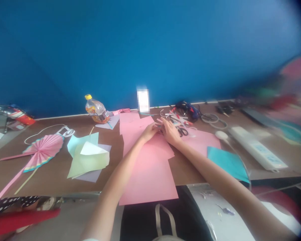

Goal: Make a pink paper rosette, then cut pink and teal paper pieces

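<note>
Both my hands meet over the far part of several pink paper sheets [147,180] that overlap down the middle of the table. My left hand [149,132] has its fingers pinched together near the right hand's fingertips. My right hand [171,132] is bent over the same spot, fingers close together. Whatever lies between them is small and partly hidden. Just right of my right hand are dark-handled scissors [183,132], beside a heap of thin paper strips [177,118].
To the left are a pleated pink paper fan [46,149], light green paper [90,163] and a yellow-capped bottle [96,110]. On the right lie teal paper [227,163], a white power strip [258,149] and cables [215,120]. A blue wall [150,50] stands behind.
</note>
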Tool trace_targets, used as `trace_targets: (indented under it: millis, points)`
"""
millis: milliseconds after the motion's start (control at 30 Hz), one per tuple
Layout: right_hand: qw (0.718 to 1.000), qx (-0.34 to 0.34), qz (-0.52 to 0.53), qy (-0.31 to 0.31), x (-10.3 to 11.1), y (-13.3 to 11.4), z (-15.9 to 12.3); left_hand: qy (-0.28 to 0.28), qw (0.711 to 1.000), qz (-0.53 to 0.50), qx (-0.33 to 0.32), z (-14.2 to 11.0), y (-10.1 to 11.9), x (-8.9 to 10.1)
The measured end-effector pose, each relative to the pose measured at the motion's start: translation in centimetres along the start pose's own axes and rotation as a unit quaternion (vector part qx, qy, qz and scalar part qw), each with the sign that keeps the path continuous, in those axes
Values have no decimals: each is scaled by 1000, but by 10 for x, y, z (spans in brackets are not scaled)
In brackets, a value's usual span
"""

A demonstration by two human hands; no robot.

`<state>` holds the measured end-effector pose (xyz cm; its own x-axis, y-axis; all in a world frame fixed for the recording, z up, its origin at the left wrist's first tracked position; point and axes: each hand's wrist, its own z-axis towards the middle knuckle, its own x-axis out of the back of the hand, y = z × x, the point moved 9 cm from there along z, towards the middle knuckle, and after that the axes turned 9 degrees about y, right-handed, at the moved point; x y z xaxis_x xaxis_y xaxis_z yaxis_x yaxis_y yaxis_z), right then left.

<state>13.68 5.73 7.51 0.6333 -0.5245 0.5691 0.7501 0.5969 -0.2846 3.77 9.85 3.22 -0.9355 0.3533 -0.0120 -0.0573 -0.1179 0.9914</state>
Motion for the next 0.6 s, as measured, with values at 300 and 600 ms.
trace_targets:
  millis: [300, 600]
  points:
    - [1000, 6, -5, -18, -3, -1, 1, -9, 1000, 4, 2, 0, -5, 0]
    - [1000, 11, -9, -18, -1, -1, 2, -19, 1000, 4, -8, 0, -1, -2]
